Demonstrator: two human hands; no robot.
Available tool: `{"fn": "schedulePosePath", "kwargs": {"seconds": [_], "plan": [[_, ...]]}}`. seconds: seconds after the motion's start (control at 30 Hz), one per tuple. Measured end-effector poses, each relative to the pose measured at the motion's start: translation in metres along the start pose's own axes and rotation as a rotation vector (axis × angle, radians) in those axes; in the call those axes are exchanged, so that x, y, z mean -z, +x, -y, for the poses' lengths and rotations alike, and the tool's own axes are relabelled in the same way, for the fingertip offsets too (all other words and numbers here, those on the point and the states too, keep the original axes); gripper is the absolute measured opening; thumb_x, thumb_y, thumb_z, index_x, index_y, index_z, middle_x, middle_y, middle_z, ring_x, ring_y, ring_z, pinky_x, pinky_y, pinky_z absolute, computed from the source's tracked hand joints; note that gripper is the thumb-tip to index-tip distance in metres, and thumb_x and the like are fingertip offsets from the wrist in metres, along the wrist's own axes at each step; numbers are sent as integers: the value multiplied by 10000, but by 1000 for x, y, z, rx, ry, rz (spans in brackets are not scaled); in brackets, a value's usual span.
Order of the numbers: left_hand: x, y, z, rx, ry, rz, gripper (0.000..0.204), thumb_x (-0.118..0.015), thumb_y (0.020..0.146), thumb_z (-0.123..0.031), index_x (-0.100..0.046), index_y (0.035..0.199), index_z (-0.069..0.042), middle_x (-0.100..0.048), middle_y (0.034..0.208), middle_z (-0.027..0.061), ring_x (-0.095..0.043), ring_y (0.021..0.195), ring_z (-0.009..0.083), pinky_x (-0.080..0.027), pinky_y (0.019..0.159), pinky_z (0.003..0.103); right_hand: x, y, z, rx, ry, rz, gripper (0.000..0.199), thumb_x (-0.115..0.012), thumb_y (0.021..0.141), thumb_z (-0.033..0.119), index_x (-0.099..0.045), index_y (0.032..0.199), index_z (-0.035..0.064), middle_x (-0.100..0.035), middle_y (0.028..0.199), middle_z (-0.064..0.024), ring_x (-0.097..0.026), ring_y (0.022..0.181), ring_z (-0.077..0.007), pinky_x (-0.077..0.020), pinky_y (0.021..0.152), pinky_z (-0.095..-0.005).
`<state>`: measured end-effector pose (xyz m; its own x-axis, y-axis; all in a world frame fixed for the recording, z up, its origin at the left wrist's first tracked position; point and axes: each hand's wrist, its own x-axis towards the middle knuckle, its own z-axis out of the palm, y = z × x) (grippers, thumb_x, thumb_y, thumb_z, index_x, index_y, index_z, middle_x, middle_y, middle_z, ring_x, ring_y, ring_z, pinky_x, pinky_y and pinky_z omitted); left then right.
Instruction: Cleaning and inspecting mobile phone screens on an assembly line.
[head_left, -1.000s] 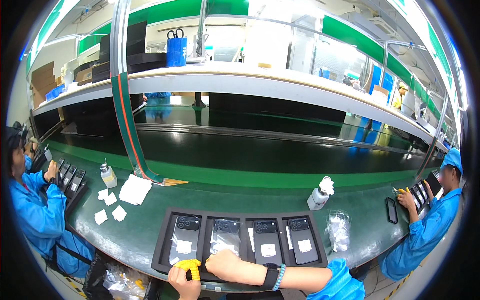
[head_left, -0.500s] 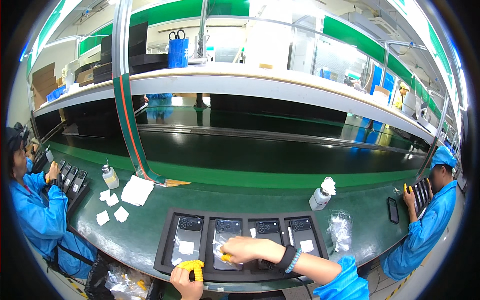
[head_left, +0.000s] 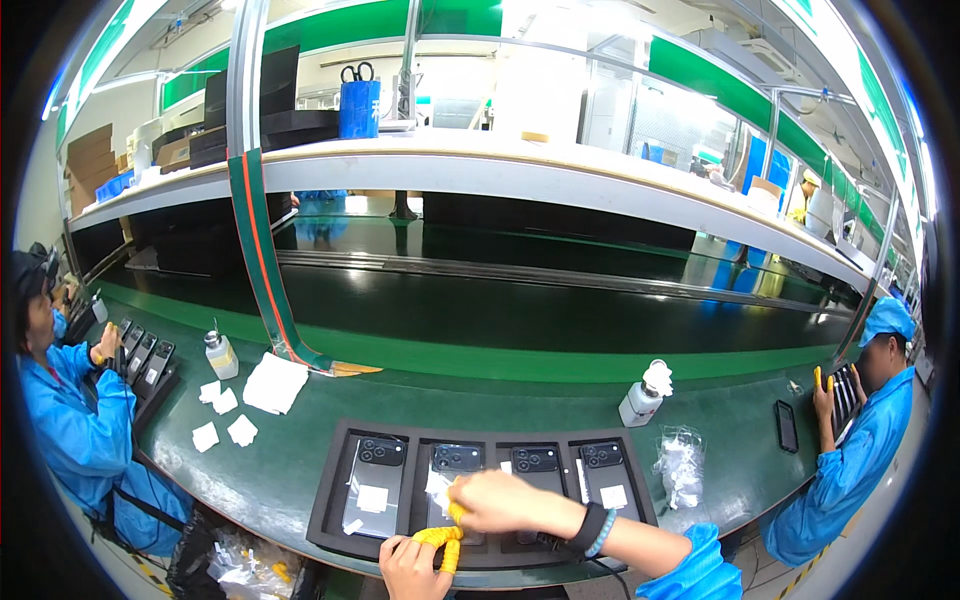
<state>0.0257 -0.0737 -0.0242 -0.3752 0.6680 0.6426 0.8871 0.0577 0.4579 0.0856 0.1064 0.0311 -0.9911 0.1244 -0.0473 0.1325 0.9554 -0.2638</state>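
While right hand (head_left: 500, 500) lies curled over second phone (head_left: 452, 480) in black tray (head_left: 330, 500), bottom centre of frame, fingers pinch small yellow piece; exact grip hard to tell. Left hand (head_left: 412, 565) at lower edge, closed around yellow ribbed tool (head_left: 440, 542), just in front of tray. Three other phones uncovered in tray slots. White squeeze bottle (head_left: 640, 398) and crumpled clear bag (head_left: 682, 465) right of tray. White wipes (head_left: 272, 383) at left. Co-workers in blue at both frame sides.
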Motion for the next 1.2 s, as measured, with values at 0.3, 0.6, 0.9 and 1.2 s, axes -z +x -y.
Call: {"fn": "schedulePosePath", "kwargs": {"seconds": [0.3,0.6,0.9,1.2], "plan": [[3,6,-4,57,-68,-20,98,-651,813,-117,-647,911,-108,-664,919,15,-615,811,197,-405,763,326,83,6,-5,-367,-544,-917,194,-640,714,216,-591,799,48,-556,752,-94,-572,733,-238,-475,625,-356],[1,-20,8,24,-212,-267,101,-674,746,-14,-645,839,-38,-666,856,84,-604,778,285,-448,727,379,-13,80,78,66,-147,-324,248,-652,681,205,-618,830,11,-626,780,-142,-639,735,-287,-514,615,-406],[7,-34,25,61,-179,-315,117,-684,733,-15,-625,835,-21,-636,845,117,-585,778,323,-449,725,394,-47,103,90,162,49,-40,318,-640,710,296,-669,743,-18,-656,739,-203,-656,715,-356,-528,647,-434],[0,-39,33,140,-204,-399,102,-642,803,-2,-612,894,31,-627,862,177,-602,781,355,-490,708,396,-35,126,106,64,-61,218,290,-671,704,255,-702,840,1,-687,870,-167,-674,836,-320,-547,706,-413]]}}
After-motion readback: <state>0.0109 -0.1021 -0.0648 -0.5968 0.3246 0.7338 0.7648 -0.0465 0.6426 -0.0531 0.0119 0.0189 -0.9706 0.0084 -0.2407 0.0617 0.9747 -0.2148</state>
